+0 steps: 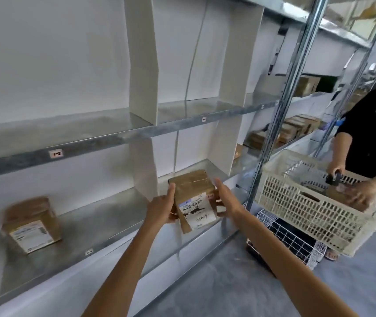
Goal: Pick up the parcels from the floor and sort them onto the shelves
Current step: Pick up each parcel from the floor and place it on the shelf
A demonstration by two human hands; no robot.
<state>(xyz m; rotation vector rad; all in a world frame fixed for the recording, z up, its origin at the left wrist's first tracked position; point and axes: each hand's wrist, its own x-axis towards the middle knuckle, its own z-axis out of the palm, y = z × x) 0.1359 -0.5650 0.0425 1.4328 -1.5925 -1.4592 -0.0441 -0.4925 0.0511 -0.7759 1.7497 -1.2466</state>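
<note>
Here we are at a bank of metal racking: grey steel shelves, white back panels, a grey floor [228, 282] below. The upper shelf [91, 124] and the lower shelf [104, 216] are each split by a white divider [143, 170], and small tags sit on the front lips. A steel post [280, 99] closes off this bay, with more brown boxes [296, 129] on the shelves beyond it.

Both arms are stretched out, and the parcel [193, 191] sits right between the hands, at the front edge of the lower shelf, just right of the divider. It's brown and taped, its white barcode label [196, 211] facing us with handwriting on it. The left hand [161, 207] grips its left side, thumb upright along the edge. The right hand [224, 197] holds the right side, one finger straight up, the others tucked against the box. Whether the base rests on the shelf, I cannot tell.

Well off to the left, a second parcel [32, 223] stands on the same shelf, blurred.

On the right, another person [369, 124] in a black top holds a cream slatted crate [296, 202] above a white wire basket [285, 236] on the floor.
</note>
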